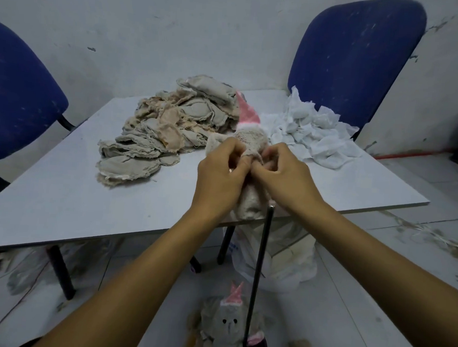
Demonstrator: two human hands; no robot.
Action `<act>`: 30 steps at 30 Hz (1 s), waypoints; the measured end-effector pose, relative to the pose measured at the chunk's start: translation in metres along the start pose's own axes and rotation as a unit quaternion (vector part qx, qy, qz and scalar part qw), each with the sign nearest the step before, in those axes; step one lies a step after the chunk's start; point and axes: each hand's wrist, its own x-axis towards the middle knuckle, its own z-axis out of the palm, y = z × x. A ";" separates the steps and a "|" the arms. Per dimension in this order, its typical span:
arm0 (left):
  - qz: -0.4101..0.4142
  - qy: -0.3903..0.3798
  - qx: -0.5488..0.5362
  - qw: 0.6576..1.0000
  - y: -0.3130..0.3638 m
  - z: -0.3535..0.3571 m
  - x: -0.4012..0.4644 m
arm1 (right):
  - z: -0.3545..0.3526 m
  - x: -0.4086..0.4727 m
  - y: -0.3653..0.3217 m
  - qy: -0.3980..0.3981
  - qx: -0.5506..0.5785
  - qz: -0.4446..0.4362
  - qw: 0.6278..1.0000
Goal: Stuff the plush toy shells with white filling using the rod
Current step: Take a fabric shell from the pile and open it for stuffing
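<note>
- Shell in work: a fuzzy beige plush body with a pink hat, lying at the near edge of the table, head end pointing away from the person.
- Left hand and right hand meet over the shell's middle; fingers of both are curled together and pinched on the fabric, seemingly at its opening.
- Rod: thin, black, straight, standing upright from a base on the floor, just in front of the table edge. Its tip sits right under the shell; whether it enters the shell cannot be told.
- Progress, judged: early. One stuffed toy, plump, with eyes and pink hat, lies on the floor beside the rod base. A large pile of flat shells, frayed at the edges, limp, grey-beige, waits on the table to the left of the held shell.
- Filling: white, crumpled and wispy, heaped on the table to the right of the held shell; ample supply remains.
</note>
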 end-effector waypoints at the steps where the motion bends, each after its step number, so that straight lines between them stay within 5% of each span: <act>1: 0.004 -0.003 -0.017 1.000 0.003 0.001 -0.002 | -0.003 -0.001 -0.001 0.007 0.002 -0.019 1.000; 4: 0.035 -0.005 -0.045 0.998 0.009 -0.002 -0.005 | -0.011 -0.002 -0.001 -0.001 0.066 -0.047 0.997; 9: 0.064 -0.037 -0.012 0.997 0.009 -0.013 -0.016 | -0.025 -0.007 0.002 -0.195 0.255 0.015 0.947; 19: -0.036 -0.146 -0.232 0.961 0.020 -0.014 -0.031 | -0.029 -0.025 0.012 -0.232 0.327 0.089 0.912; 23: -0.044 -0.161 -0.228 0.959 0.020 -0.022 -0.034 | -0.028 -0.032 0.005 -0.191 0.274 0.064 0.941; 26: 0.076 -0.124 -0.046 0.988 0.018 -0.026 -0.045 | -0.033 -0.041 0.001 -0.070 0.073 -0.053 0.993; 30: 0.163 -0.029 0.037 0.985 0.014 -0.016 -0.072 | -0.040 -0.069 -0.004 0.075 -0.056 -0.275 0.957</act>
